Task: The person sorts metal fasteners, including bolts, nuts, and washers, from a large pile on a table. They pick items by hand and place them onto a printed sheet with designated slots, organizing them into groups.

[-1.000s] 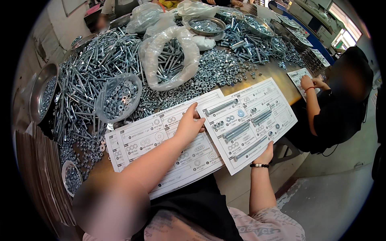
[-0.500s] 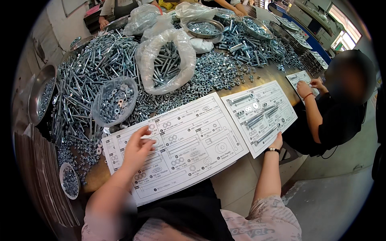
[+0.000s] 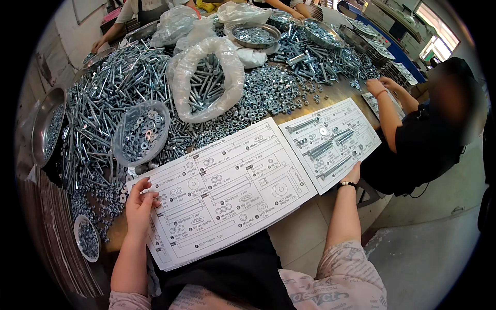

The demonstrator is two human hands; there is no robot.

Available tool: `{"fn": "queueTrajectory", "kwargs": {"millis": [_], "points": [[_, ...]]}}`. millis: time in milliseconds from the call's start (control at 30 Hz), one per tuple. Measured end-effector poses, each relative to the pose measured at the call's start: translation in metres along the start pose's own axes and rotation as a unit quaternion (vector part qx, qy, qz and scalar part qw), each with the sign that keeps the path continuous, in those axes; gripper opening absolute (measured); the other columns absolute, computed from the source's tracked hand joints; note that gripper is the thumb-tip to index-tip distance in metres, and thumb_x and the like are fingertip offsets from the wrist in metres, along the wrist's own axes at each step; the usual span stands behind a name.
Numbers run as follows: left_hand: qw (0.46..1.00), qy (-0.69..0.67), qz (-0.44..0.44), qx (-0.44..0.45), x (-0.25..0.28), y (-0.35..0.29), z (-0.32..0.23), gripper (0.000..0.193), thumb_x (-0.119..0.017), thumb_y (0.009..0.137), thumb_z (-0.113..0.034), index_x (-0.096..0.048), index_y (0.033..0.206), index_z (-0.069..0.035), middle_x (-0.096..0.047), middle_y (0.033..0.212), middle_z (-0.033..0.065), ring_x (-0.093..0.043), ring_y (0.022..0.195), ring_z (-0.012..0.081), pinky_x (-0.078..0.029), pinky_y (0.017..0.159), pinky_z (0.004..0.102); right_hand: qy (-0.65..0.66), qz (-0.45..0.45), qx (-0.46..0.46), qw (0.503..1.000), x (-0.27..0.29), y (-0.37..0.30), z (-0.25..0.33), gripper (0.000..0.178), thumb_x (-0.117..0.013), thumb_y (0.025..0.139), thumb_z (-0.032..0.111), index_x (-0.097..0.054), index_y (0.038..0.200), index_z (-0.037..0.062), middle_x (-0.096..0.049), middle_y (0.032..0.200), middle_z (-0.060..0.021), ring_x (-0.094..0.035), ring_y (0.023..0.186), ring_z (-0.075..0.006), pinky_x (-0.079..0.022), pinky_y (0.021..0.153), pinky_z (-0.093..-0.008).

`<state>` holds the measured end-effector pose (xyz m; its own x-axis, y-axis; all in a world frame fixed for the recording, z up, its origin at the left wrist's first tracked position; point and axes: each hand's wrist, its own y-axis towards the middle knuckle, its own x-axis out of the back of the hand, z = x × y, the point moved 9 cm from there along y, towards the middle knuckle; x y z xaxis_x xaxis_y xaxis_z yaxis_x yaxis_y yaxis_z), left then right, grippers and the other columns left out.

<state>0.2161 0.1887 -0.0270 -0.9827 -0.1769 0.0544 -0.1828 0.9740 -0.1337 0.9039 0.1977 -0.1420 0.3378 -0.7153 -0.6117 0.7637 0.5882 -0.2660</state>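
My left hand (image 3: 140,209) is at the left edge of a stack of white printed sheets (image 3: 243,178), its bent fingers over the top sheet and the thumb hidden. Outlines of bolts, nuts and washers are drawn on that sheet. With my right hand (image 3: 351,174) I grip the lower right edge of a second printed card (image 3: 361,126). Long bolts (image 3: 321,149), nuts and a washer (image 3: 324,131) lie on this card, seemingly fixed to it. The two cards meet side by side, tilted over the table's near edge.
Bolts (image 3: 98,103) and nuts (image 3: 268,90) heap the table (image 3: 330,95). Among them stand a plastic bag of bolts (image 3: 232,88), a tub of washers (image 3: 164,121) and steel bowls (image 3: 46,147). A co-worker (image 3: 429,119) sits at right; others work at the far side.
My left hand has moved left and down from above the sheet to its left edge. My right hand keeps its hold. The co-worker at right has moved their hands up toward the bolts.
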Motion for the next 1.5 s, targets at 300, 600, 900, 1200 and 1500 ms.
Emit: {"fn": "queueTrajectory", "kwargs": {"millis": [300, 600, 900, 1200, 1500], "points": [[0.999, 0.037, -0.018, -0.009, 0.015, -0.004, 0.003, 0.035, -0.048, 0.084, 0.000, -0.046, 0.119, 0.002, -0.049, 0.114, 0.0082, -0.055, 0.086, 0.0122, -0.048, 0.068, 0.0223, -0.667, 0.166, 0.380, 0.619, -0.120, -0.028, 0.057, 0.030, -0.042, 0.081, 0.003, -0.056, 0.107, -0.0019, -0.056, 0.112, -0.0165, -0.049, 0.106, -0.0331, -0.037, 0.093, -0.0386], [0.998, 0.042, -0.054, -0.011, 0.033, -0.013, 0.004, 0.031, -0.046, 0.085, 0.000, -0.049, 0.116, 0.001, -0.051, 0.109, 0.0057, -0.054, 0.084, 0.0109, -0.046, 0.066, 0.0220, -0.862, 0.213, 0.298, 0.351, -0.173, -0.043, 0.023, 0.030, -0.055, 0.080, 0.012, -0.061, 0.108, 0.0179, -0.052, 0.121, -0.0075, -0.041, 0.120, -0.0249, -0.029, 0.100, -0.0433], [0.998, 0.003, -0.066, -0.022, 0.054, -0.015, 0.012, 0.030, -0.048, 0.084, 0.000, -0.051, 0.114, 0.000, -0.052, 0.105, 0.0051, -0.054, 0.083, 0.0106, -0.046, 0.067, 0.0216, -0.831, 0.246, 0.319, 0.385, -0.177, -0.038, 0.019, 0.019, -0.054, 0.073, 0.008, -0.065, 0.088, 0.0117, -0.060, 0.102, -0.0070, -0.052, 0.103, -0.0245, -0.038, 0.089, -0.0396], [0.980, 0.103, -0.130, -0.114, 0.089, -0.029, 0.001, 0.024, -0.056, 0.081, -0.001, -0.058, 0.104, 0.001, -0.054, 0.099, 0.0057, -0.056, 0.079, 0.0104, -0.046, 0.066, 0.0216, -0.801, 0.280, 0.400, 0.346, -0.158, -0.013, 0.021, 0.021, -0.046, 0.073, 0.001, -0.061, 0.088, 0.0040, -0.060, 0.089, -0.0147, -0.056, 0.087, -0.0339, -0.044, 0.075, -0.0404], [0.834, 0.462, -0.245, -0.174, 0.169, -0.043, -0.012, 0.039, -0.058, 0.077, -0.007, -0.051, 0.115, -0.001, -0.055, 0.109, 0.0157, -0.054, 0.099, 0.0300, -0.043, 0.084, 0.0362, -0.569, 0.355, 0.553, 0.495, -0.259, -0.150, 0.023, 0.020, -0.045, 0.084, -0.004, -0.057, 0.100, -0.0014, -0.058, 0.102, -0.0131, -0.054, 0.096, -0.0288, -0.042, 0.084, -0.0352]]}}
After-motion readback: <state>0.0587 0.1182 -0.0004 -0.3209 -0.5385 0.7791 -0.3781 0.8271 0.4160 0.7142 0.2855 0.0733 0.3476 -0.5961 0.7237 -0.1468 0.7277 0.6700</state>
